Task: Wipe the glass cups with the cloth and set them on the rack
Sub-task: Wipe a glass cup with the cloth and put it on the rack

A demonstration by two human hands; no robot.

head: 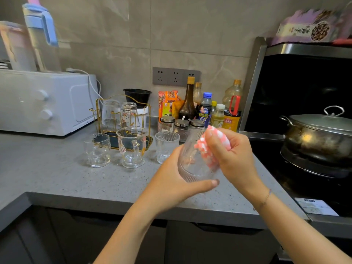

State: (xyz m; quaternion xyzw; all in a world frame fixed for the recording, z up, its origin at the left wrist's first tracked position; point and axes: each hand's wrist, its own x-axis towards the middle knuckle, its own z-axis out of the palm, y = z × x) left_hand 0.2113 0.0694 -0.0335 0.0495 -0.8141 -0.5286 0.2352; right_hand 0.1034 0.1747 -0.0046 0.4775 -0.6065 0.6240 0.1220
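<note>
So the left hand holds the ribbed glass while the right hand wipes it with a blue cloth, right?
Not blue: the head view shows the cloth is pink and white. The left hand holds the ribbed glass and the right hand wipes it.

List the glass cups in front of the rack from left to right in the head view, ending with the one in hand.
squat glass → handled mug → ribbed tumbler → held ribbed glass, gripped by the left hand, with the right hand holding the cloth against it.
</note>
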